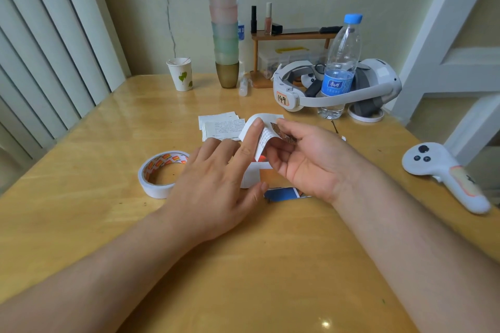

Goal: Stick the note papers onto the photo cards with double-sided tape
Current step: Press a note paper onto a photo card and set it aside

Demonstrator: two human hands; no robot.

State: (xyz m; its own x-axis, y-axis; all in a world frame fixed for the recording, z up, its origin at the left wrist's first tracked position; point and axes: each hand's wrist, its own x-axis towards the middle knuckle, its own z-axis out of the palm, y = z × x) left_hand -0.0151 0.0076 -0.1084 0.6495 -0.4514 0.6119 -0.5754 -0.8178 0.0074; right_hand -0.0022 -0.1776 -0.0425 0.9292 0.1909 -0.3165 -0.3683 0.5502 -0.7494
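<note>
Your right hand (305, 159) pinches a photo card (282, 132) with curled note paper (263, 135), long axis running away from you above the desk (108, 211); left hand (216, 184) fingers straight, forefinger pressing paper. Headset (335, 86) label reads "149".

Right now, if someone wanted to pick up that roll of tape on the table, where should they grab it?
Probably from above. The tape roll lies flat on the table, hole upward, so a thumb in the hole and fingers on the outer wall would pinch its left rim, away from the left hand beside it.
</note>
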